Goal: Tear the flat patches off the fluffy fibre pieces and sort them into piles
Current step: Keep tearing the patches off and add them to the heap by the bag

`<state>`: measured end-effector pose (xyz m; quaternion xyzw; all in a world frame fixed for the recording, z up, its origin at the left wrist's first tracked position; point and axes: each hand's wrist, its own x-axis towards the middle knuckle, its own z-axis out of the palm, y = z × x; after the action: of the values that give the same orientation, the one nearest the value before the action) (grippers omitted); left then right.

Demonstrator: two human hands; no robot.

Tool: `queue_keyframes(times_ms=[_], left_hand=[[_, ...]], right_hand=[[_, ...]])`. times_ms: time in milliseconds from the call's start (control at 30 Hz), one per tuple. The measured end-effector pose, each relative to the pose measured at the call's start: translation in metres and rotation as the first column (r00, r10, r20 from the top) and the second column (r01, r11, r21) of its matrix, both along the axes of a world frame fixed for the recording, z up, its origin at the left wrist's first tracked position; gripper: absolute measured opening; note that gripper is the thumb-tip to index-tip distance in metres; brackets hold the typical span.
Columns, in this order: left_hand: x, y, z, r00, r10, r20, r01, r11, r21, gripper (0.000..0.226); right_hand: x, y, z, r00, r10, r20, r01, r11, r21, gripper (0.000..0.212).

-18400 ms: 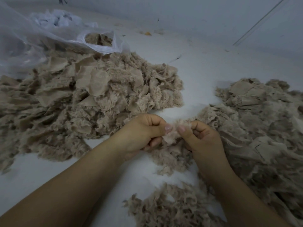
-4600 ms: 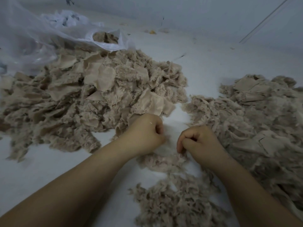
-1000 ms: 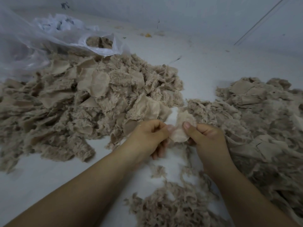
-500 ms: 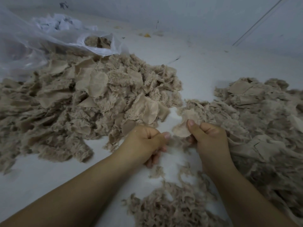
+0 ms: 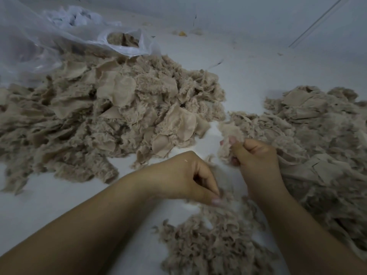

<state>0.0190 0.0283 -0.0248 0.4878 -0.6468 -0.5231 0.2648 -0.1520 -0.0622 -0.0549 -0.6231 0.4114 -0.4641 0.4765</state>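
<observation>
The fingers (image 5: 235,147) of the right hand (image 5: 256,157) are curled tight, thumb against forefinger, pinching a flat patch (image 5: 230,136) of beige fibre that stands up just above them. The left hand (image 5: 184,177) sits lower and nearer the person, its fingers bent down with thumb and fingertip closed on a wisp of fluff (image 5: 224,195); the wisp is blurred.

Directly below both hands lies a small pile of fluffy shreds (image 5: 210,245). To the left of the fingers and beyond them spreads the big unsorted heap (image 5: 111,116), flat patches mixed with fluff. To the right of the right hand lies another pile (image 5: 317,145), touching the wrist. All rest on a pale surface (image 5: 244,76).

Beyond the big heap, a clear plastic bag (image 5: 49,42) holds more fibre. No writing or label can be read anywhere.
</observation>
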Motion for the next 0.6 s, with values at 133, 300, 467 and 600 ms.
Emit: queue_keyframes(times_ms=[133,300,467,600], left_hand=[[-0.004,-0.001,0.008,0.962,0.27,-0.037,-0.271,0.962,-0.04,0.051],[-0.021,-0.01,-0.001,0.84,0.538,-0.078,-0.543,0.833,-0.108,0.041],[-0.012,-0.018,0.001,0.752,0.575,-0.322,-0.608,0.794,-0.001,0.033],[0.0,-0.031,0.003,0.434,0.578,-0.691,-0.707,0.694,0.137,0.025]], right_hand=[[0.0,0.008,0.003,0.984,0.176,0.014,-0.175,0.984,-0.036,0.044],[0.001,0.007,0.004,0.964,0.263,0.029,-0.261,0.964,-0.056,0.048],[0.003,0.004,-0.001,0.994,0.096,0.055,-0.097,0.995,0.013,0.043],[0.004,0.001,-0.003,0.998,0.044,0.051,-0.047,0.998,0.052,0.047]])
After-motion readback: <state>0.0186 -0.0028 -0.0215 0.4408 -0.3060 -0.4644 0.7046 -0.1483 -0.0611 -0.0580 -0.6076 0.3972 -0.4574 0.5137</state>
